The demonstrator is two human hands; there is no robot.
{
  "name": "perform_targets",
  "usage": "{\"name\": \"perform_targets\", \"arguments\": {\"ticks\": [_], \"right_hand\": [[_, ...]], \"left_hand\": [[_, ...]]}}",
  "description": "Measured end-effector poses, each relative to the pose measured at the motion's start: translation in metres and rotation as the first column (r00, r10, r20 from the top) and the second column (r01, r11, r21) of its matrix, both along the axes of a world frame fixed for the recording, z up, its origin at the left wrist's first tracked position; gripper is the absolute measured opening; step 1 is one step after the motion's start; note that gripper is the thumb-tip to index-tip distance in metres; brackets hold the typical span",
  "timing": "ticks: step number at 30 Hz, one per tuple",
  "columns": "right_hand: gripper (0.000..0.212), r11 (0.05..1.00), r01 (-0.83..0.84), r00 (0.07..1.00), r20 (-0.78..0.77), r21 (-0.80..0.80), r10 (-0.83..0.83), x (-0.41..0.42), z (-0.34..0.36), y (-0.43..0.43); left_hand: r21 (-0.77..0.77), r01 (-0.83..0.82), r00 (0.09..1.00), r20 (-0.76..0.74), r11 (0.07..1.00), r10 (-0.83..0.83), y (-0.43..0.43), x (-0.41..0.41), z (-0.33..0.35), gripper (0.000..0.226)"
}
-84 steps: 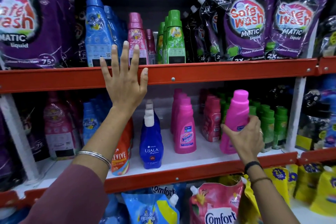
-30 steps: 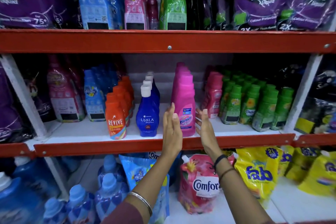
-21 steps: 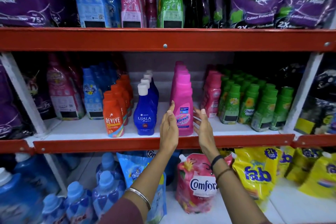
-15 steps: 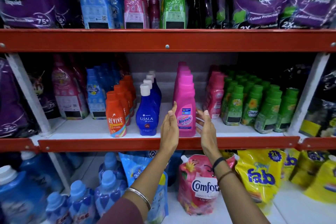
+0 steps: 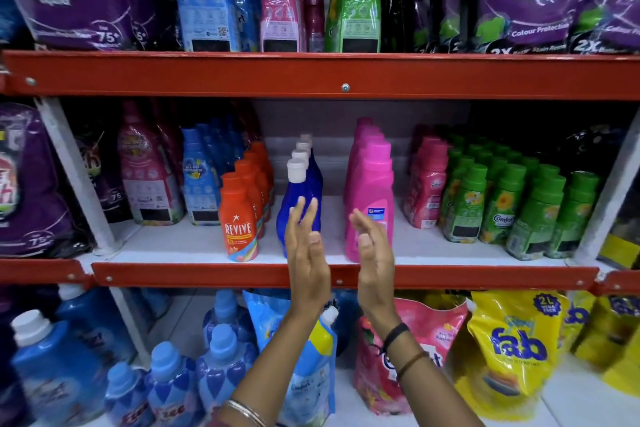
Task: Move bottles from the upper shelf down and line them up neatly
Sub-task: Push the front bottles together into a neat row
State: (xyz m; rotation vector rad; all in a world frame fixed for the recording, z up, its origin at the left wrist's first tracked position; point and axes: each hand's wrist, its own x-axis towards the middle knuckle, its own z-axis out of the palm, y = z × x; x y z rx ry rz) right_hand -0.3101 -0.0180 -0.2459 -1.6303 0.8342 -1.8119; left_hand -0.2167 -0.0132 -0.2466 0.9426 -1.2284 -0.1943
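Both hands are drifting leftward from the pink Vanish bottle [image 5: 372, 198], which is standing upright on the middle shelf [image 5: 343, 276]. Right hand [image 5: 372, 255], nearer, is overlapping its front; left hand [image 5: 306, 250] is fronting the blue Ujala bottle [image 5: 300, 198], fingers open, gripping nothing.

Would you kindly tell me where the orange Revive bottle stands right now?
In the head view, the orange Revive bottle fronts its row on the middle shelf, left of centre, between the light blue bottles and the dark blue bottle.
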Motion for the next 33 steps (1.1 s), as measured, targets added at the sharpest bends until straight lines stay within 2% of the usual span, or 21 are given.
{"name": "perform_targets", "arguments": {"ticks": [3, 6, 7, 9, 11, 13, 17, 22, 27, 30, 33], "right_hand": [[0.041, 0.984, -0.121, 0.990, -0.053, 0.129, 0.128, 0.028, 0.006, -0.006], [0.040, 0.948, -0.176, 0.984, 0.028, 0.264, 0.175, 0.047, 0.010, -0.017], [0.050, 0.937, -0.186, 0.983, 0.055, 0.295, 0.177, 0.051, 0.011, -0.020], [0.086, 0.917, -0.195, 0.980, 0.098, 0.348, 0.172, 0.056, 0.011, -0.026], [0.104, 0.909, -0.203, 0.978, 0.125, 0.364, 0.169, 0.059, 0.011, -0.029], [0.101, 0.911, -0.213, 0.974, 0.147, 0.353, 0.171, 0.059, 0.008, -0.031], [0.081, 0.920, -0.211, 0.972, 0.173, 0.331, 0.161, 0.057, 0.003, -0.034], [0.077, 0.927, -0.178, 0.978, 0.163, 0.329, 0.130, 0.056, 0.003, -0.031], [0.068, 0.943, -0.123, 0.991, 0.081, 0.310, 0.103, 0.056, 0.006, -0.027], [0.065, 0.967, -0.031, 0.999, 0.040, 0.252, 0.021, 0.061, 0.005, -0.018], [0.060, 0.996, 0.058, 0.995, 0.082, 0.075, -0.064, 0.076, 0.000, -0.005]], "left_hand": [[0.117, -0.020, 0.996, -0.087, 0.993, 0.031, -0.005, 0.026, -0.002, 0.050], [0.210, 0.105, 0.990, -0.119, 0.972, -0.081, -0.014, 0.046, 0.006, 0.080], [0.203, 0.166, 0.981, -0.135, 0.965, -0.140, -0.016, 0.051, 0.008, 0.091], [0.206, 0.282, 0.953, -0.177, 0.937, -0.248, -0.019, 0.058, 0.012, 0.103], [0.240, 0.340, 0.934, -0.201, 0.909, -0.296, -0.020, 0.063, 0.014, 0.109], [0.273, 0.380, 0.917, -0.235, 0.884, -0.321, -0.018, 0.066, 0.014, 0.112], [0.316, 0.400, 0.907, -0.269, 0.860, -0.323, -0.015, 0.070, 0.017, 0.121], [0.339, 0.375, 0.924, -0.216, 0.863, -0.317, -0.012, 0.075, 0.016, 0.115], [0.357, 0.373, 0.925, -0.217, 0.857, -0.312, -0.008, 0.075, 0.019, 0.116], [0.314, 0.292, 0.956, -0.114, 0.903, -0.269, -0.001, 0.076, 0.016, 0.094], [0.169, 0.216, 0.976, -0.057, 0.962, -0.209, 0.009, 0.083, 0.013, 0.069]]}}
